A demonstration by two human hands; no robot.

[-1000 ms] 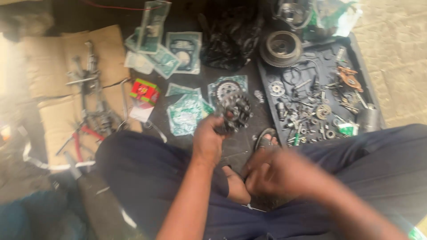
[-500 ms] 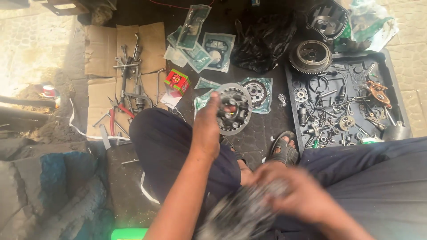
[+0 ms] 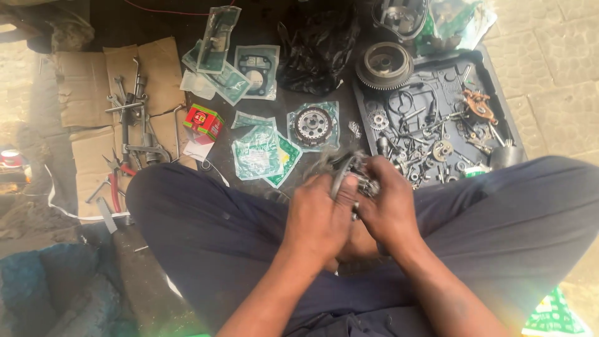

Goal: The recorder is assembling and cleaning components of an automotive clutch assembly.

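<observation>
- Far left: flattened brown cardboard sheets (image 3: pixel 81 93) on the ground, carrying a scatter of steel wrenches and spanners (image 3: pixel 128 112); red-handled pliers (image 3: pixel 115 181) lie at the cardboard's lower edge.
- Just right of the cardboard: small red and green carton (image 3: pixel 203 122), then several clear-and-green plastic gasket packets (image 3: pixel 256 150) spread on the dark ground mat (image 3: pixel 262 19).
- Centre: round toothed metal clutch plate (image 3: pixel 312 125) resting on one packet; crumpled black plastic bag (image 3: pixel 318 47) near the mat's top edge.
- Left hand (image 3: pixel 321 218): curled closed around the left side of the greasy grey metal clutch assembly (image 3: pixel 349 171), which is held above the lap, between both hands, just below the clutch plate.
- Right hand (image 3: pixel 390 209): fingers wrapped over the assembly's right side, gripping it too.
- Handling, as judged: the assembly looks heavy, rigid and oily, so likely slippery; its rim seems the safest hold, with loose inner pieces apt to drop.
- Right: black rectangular plastic parts tray (image 3: pixel 499 106) crowded with small gears, springs and bolts; large grey ring-gear drum (image 3: pixel 384 65) at its top-left corner.
- Room: the dark-trousered crossed legs (image 3: pixel 206 231) fence both sides; the only free ground is a narrow strip between knees and packets.
</observation>
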